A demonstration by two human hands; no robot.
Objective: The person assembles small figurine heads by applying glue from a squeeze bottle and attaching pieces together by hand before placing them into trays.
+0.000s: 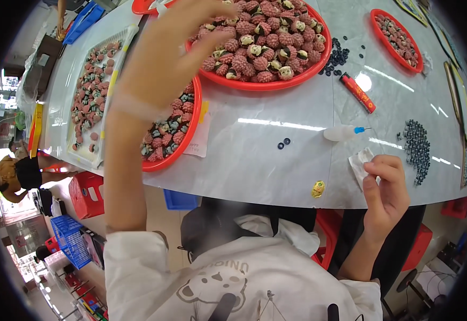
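My left hand point(182, 40) reaches over the near-left part of a large red basket point(276, 87) heaped with pink knobbly figurine pieces point(255, 51), some with cream and black parts. Its fingers are stretched and apart, and I see nothing in them. At the table's front edge on the right, my right hand point(387, 198) has thumb and index finger drawn close together; whatever lies between the tips is too small to make out. Just beyond those fingertips is a crumpled white paper point(360, 163). A white squeeze bottle point(343, 133) with a blue needle tip lies a little farther off.
Small dark rings point(283, 143) and a pile of dark beads point(417, 152) lie on the table. A red tube point(357, 93), a gold sticker point(318, 189), a second red basket point(195, 120), a third point(416, 68) and a white tray point(101, 144) surround them. A person point(14, 174) is at left.
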